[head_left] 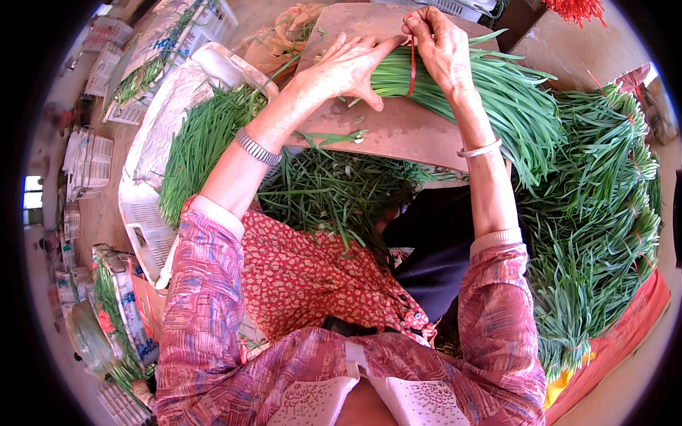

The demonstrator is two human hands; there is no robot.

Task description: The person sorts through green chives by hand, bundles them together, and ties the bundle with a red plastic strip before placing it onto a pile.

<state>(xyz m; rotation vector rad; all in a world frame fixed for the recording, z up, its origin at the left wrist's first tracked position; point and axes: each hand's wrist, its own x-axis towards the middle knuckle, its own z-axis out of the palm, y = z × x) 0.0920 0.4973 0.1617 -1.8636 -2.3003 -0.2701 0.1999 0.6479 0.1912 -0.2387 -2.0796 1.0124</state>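
Note:
A thick bunch of green chives [490, 96] lies across a brown board [419, 124], its pale ends to the left and its leaf tips drooping over the right edge. Around the bunch, close to those ends, runs a narrow red tie [413, 71]. My right hand [439, 53] pinches at the top of this tie, finger and thumb closed together. At the cut ends is my left hand [349, 67], fingers stretched out and thumb apart; whether it presses on the stalks I cannot tell.
Several tied chive bunches [590, 213] are stacked on the right over a red cloth [632, 319]. Loose chives [206, 142] fill a white crate [145, 213] on the left. Leaf scraps [334, 188] lie below the board, above my red flowered apron [305, 273]. More crates [89, 163] stand farther left.

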